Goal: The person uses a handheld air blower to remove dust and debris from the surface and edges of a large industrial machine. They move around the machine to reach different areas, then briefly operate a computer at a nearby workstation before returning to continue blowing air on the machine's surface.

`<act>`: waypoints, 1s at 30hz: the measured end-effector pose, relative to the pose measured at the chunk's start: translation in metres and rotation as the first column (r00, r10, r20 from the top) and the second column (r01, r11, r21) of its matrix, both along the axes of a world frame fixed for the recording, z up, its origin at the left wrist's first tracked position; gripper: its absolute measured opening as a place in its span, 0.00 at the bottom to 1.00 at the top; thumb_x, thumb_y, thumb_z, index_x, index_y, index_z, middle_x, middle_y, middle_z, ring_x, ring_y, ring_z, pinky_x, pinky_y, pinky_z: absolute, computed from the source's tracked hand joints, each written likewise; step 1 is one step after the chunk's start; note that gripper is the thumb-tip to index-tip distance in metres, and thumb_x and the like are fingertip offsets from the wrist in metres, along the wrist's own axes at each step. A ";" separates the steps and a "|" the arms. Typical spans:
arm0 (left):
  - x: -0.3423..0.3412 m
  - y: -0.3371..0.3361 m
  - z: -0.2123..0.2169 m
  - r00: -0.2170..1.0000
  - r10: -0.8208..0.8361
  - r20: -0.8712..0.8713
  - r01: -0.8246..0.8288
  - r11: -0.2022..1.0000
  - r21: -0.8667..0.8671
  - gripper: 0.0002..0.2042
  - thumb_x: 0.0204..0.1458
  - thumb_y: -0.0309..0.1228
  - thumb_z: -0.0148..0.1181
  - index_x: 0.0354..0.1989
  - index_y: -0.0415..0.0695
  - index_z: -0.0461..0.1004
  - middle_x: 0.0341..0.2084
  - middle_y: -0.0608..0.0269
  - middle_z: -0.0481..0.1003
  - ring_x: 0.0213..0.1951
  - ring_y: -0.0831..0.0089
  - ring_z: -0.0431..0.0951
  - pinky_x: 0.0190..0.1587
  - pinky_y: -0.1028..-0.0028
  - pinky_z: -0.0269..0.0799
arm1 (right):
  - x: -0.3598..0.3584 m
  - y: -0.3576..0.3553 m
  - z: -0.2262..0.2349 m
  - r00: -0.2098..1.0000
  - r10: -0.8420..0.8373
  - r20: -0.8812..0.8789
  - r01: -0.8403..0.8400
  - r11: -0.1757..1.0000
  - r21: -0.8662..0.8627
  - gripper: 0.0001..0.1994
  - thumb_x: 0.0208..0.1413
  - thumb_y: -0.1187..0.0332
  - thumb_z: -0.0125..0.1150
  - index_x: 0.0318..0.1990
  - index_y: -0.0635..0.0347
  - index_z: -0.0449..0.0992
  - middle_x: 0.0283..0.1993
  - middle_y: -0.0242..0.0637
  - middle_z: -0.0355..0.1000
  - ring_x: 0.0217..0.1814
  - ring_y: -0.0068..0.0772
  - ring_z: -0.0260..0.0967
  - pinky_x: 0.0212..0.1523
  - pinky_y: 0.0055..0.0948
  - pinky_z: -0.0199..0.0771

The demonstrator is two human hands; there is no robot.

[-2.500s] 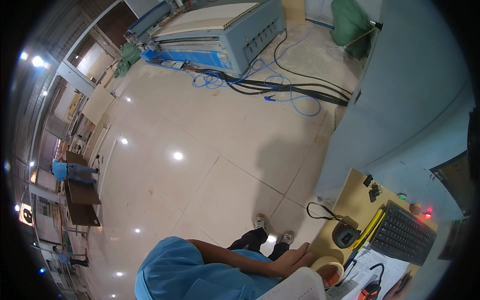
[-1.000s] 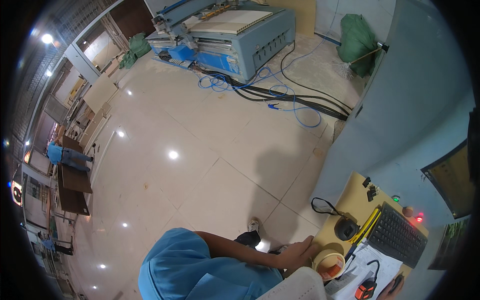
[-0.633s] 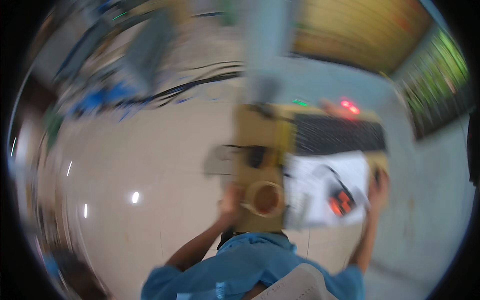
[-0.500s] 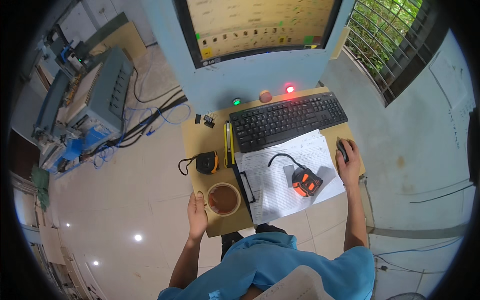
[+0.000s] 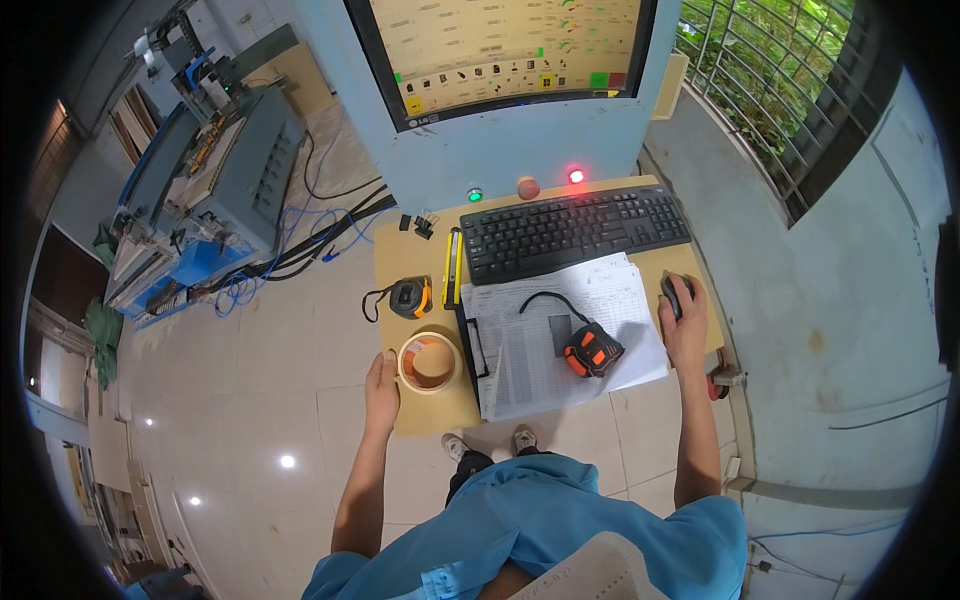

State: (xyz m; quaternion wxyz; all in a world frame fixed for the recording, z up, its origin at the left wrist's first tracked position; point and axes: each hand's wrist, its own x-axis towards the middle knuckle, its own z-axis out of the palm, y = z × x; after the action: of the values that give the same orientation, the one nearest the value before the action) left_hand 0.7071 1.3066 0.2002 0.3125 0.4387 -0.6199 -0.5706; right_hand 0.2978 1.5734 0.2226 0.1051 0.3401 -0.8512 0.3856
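Mouse [image 5: 672,296] sits just inside the right edge of the table [image 5: 412,258], about midway between far and near edges. Your right hand [image 5: 686,332] is clamped over it, fingers curled round its sides. Your left hand [image 5: 381,395] is at the left edge, by the near-left corner, right beside the roll of tape [image 5: 411,368]; thumb up, but you can't tell whether it's gripping the edge, fingers out of sight.

Progress: hand on mouse, done. Screen [image 5: 505,50] beyond the far edge is lit, red light [image 5: 576,176] and green light [image 5: 475,194] both glowing. Keyboard [image 5: 575,233] along the far edge has no hand on it; papers [image 5: 625,295] lie with the orange-and-black tape measure [image 5: 594,350] on top, and you're touching neither. Nothing visible marks an end point, so looks mid-way at best; what's left can't be judged here.

Hard to see: most of the mouse is under your palm, buttons included, so no telling a press. Screen's top is cut off, its detail too small. Papers cover the near edge, hiding where the table stops. Grey patch beside that tape measure is unclear. Pale flap [image 5: 595,572] at the bottom blocks part of your shirt.
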 end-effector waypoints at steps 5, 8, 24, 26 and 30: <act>-0.001 0.000 0.001 1.000 0.000 0.007 0.000 1.000 0.004 0.19 0.70 0.42 0.42 0.46 0.37 0.72 0.37 0.64 0.75 0.40 0.79 0.72 0.47 0.76 0.69 | 0.001 0.003 0.000 0.998 -0.066 -0.017 0.066 0.998 0.018 0.20 0.56 0.69 0.61 0.58 0.56 0.74 0.64 0.57 0.63 0.64 0.59 0.63 0.63 0.44 0.65; -0.001 -0.001 0.001 1.000 -0.006 -0.007 0.006 1.000 0.022 0.19 0.70 0.41 0.43 0.46 0.36 0.72 0.37 0.64 0.75 0.41 0.79 0.71 0.48 0.76 0.68 | 0.002 0.004 -0.001 0.995 -0.094 -0.034 0.095 0.995 0.025 0.20 0.56 0.69 0.60 0.57 0.57 0.75 0.64 0.58 0.62 0.64 0.59 0.63 0.63 0.44 0.65; 0.008 -0.005 -0.027 0.984 0.068 0.163 -0.025 0.967 -0.254 0.22 0.69 0.43 0.42 0.51 0.34 0.72 0.46 0.50 0.76 0.50 0.59 0.74 0.57 0.65 0.66 | -0.015 0.009 -0.021 0.994 -0.076 -0.074 0.083 0.992 0.094 0.21 0.58 0.70 0.57 0.61 0.58 0.73 0.64 0.56 0.64 0.64 0.56 0.64 0.65 0.43 0.63; 0.006 -0.004 -0.028 0.995 0.052 0.090 -0.037 0.987 -0.154 0.21 0.69 0.44 0.42 0.48 0.36 0.73 0.40 0.58 0.77 0.44 0.71 0.74 0.52 0.69 0.69 | -0.020 0.010 -0.024 0.991 -0.045 -0.125 0.057 0.995 0.088 0.21 0.60 0.67 0.56 0.61 0.58 0.72 0.63 0.56 0.64 0.64 0.56 0.64 0.64 0.44 0.63; 0.004 -0.006 -0.025 0.995 -0.033 0.099 0.035 0.999 -0.016 0.23 0.70 0.47 0.42 0.49 0.36 0.72 0.37 0.63 0.77 0.41 0.78 0.73 0.48 0.73 0.71 | -0.023 0.010 -0.028 0.989 -0.060 -0.134 0.073 0.993 0.092 0.21 0.62 0.64 0.54 0.62 0.60 0.70 0.62 0.56 0.64 0.62 0.57 0.64 0.62 0.44 0.64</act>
State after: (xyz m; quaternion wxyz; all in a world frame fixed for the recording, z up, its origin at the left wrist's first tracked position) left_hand 0.7107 1.3001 0.1756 0.2757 0.4530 -0.6469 -0.5480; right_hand 0.2746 1.5835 0.1949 0.1570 0.3406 -0.8711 0.3170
